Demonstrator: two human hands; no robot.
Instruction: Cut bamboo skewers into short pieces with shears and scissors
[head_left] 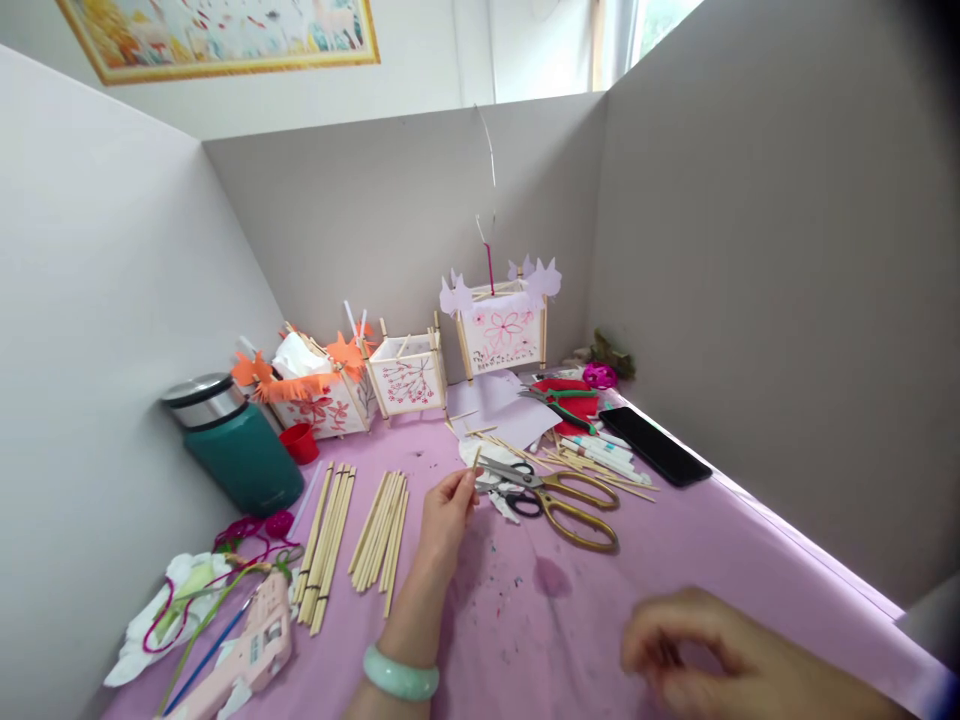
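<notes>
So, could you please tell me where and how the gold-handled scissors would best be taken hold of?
Probably by the nearer gold loop of the scissors, from the right: both loops sit at that end, spread apart, this one on purple cloth, while the blades point left.

Readable text: none | purple-trimmed lantern [501, 330]: dark marks [504, 358], too small to read

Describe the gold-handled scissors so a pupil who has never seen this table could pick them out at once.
Find the pinkish-purple tablecloth and, above it, the left hand. Just right of that hand lies a large pair of scissors, blades pointing toward it. Gold handles set this pair apart from the smaller black-handled scissors that overlap it in view.
</notes>
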